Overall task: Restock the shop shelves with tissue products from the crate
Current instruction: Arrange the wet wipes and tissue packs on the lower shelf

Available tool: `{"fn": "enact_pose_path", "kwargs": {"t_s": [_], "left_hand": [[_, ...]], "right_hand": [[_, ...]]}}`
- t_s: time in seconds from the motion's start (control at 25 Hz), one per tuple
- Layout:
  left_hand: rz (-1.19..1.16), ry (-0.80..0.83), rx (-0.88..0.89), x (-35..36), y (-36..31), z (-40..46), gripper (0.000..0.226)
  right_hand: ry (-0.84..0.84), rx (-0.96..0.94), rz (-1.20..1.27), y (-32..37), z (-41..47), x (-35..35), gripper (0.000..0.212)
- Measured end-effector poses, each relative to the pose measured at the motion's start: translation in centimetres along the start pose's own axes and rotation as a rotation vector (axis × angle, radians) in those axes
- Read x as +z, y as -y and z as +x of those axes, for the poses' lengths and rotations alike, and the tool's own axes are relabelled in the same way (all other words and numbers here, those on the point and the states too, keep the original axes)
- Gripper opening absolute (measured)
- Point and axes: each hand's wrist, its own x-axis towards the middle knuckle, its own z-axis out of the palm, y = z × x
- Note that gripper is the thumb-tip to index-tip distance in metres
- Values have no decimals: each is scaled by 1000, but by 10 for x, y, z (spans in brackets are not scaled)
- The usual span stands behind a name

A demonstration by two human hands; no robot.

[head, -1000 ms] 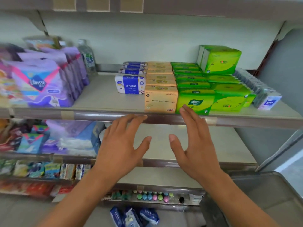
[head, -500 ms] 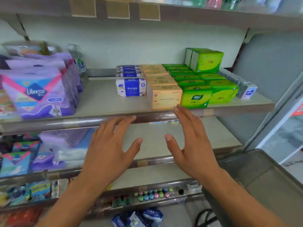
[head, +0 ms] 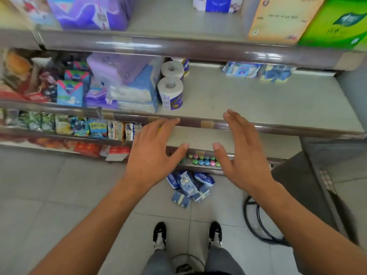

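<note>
My left hand [head: 153,149] and my right hand [head: 243,151] hover side by side in front of the shelves, palms facing each other, fingers apart, both holding nothing. Below them on the floor lies a small heap of blue tissue packs [head: 189,187]. The middle shelf [head: 258,100] has a wide bare stretch on its right part; two toilet rolls [head: 171,90] stand at its left-centre. On the top shelf [head: 178,46] sit an orange tissue pack [head: 278,18] and a green tissue pack [head: 335,22]. No crate is clearly visible.
Purple and blue pad packs [head: 111,84] fill the shelves' left side, and small snack packs [head: 79,126] line the lower shelf. A dark grey unit [head: 317,175] stands at right with a black cable loop [head: 256,221] on the tiled floor. My shoes [head: 159,233] are at the bottom.
The view has tilted sharply down from the top shelf to the lower shelves, the floor and my feet. Both hands stay open and held apart in the same pose.
</note>
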Motion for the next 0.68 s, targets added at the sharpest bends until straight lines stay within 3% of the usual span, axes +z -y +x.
{"fn": "enact_pose_path", "kwargs": {"t_s": [0.4,0.68], "left_hand": [[-51,265,-167,122,63,-67,64],[-81,355,-236,313,143,-111,66]], "right_hand": [[235,178,17,-54,-80,122,59],[235,339,117,-135,-155,286,62]]}}
